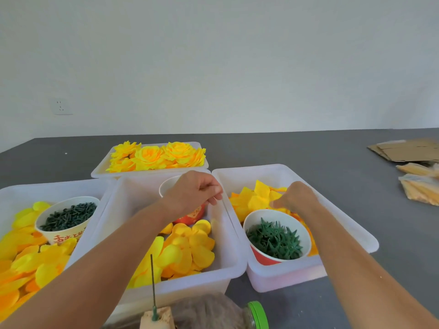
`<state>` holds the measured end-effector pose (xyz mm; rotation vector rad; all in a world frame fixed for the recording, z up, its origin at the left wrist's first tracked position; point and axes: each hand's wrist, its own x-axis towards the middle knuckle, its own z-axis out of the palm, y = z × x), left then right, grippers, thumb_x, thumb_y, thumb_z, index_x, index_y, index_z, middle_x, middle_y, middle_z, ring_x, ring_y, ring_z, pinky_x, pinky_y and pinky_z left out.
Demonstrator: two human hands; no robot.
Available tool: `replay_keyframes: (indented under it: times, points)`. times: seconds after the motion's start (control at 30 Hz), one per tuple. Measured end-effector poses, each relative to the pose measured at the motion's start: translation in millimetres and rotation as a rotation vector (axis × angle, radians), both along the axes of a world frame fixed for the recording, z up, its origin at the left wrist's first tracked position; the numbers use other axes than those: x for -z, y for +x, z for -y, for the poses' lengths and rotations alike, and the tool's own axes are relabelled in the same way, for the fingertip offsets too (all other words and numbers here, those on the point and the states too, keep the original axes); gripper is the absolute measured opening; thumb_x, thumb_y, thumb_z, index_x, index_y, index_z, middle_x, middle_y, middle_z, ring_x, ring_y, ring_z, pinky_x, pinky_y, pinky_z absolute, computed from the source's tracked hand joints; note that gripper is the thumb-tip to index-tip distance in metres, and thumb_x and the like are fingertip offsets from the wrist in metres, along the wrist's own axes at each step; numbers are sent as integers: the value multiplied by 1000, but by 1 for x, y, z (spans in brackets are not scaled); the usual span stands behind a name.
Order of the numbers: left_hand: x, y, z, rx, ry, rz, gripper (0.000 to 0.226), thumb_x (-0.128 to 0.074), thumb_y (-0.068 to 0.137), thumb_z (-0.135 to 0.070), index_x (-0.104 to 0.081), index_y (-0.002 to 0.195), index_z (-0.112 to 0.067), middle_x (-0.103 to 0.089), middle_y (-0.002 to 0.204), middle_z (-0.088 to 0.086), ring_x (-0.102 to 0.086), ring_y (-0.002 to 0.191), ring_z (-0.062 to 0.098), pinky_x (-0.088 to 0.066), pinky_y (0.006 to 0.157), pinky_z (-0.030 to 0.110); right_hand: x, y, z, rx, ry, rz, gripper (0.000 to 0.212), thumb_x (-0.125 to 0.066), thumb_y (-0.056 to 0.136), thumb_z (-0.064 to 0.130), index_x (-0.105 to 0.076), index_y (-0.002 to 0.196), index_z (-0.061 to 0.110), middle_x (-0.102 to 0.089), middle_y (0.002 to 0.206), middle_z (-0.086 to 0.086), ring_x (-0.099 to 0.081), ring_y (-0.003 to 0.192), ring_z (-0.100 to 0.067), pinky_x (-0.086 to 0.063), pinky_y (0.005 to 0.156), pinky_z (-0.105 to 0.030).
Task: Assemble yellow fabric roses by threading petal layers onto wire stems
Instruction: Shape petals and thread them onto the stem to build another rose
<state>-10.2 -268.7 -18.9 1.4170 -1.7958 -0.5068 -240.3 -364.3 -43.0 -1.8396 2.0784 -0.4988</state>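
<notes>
Petal layers [257, 194] lie heaped in the right bin [351, 224], where the right hand [295, 198] reaches with curled fingers (whether it grips one I cannot tell). Left hand [193, 192] pinches something tiny over the middle bin [231, 236]; the wire stem [152, 279] stands upright nearby, ready for threading.

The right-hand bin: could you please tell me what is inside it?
The right-hand bin holds loose yellow petals and a red cup of green star-shaped calyxes. The right hand reaches into the petals; what its fingers hold is hidden.
</notes>
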Motion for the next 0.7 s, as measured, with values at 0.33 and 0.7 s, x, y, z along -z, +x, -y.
replay_keyframes:
  times: [0.33,0.7]
  points:
    - [21,5,0,-38,-22,12,18,-57,91,-10,-68,78,-16,-67,67,-13,-67,63,8,-55,69,22,7,2,-11,45,-199,236,16,-71,78,7,-71,94,5,-67,104,-11,-62,96,-26,-50,82,-32]
    - [21,5,-3,-115,-72,41,18,-56,92,-12,-67,78,-17,-62,61,-16,-62,56,3,-52,66,19,4,6,-14,-69,-470,513,7,-63,87,7,-69,88,5,-60,82,-5,-55,82,-20,-41,73,-29]
